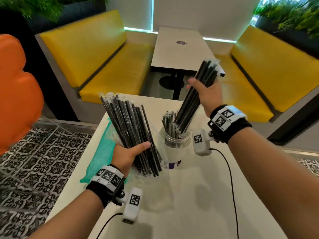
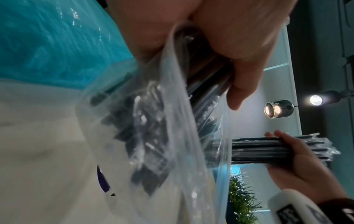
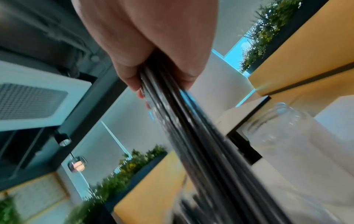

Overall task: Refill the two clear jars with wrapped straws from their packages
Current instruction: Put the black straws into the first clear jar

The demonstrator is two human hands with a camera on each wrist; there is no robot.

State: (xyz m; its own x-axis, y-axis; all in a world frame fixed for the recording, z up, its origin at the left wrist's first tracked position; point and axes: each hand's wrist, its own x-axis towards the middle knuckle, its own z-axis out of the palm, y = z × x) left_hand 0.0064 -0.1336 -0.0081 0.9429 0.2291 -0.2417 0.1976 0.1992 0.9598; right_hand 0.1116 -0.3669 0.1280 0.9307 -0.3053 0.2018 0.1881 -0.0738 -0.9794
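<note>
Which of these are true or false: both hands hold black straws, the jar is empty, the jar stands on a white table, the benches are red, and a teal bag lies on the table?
1. Both hands hold black straws. True: the left hand grips the straws in the clear package, and the right hand grips a smaller bundle.
2. The jar is empty. False: it already holds straws.
3. The jar stands on a white table. True.
4. The benches are red. False: they are yellow.
5. A teal bag lies on the table. True.
</note>
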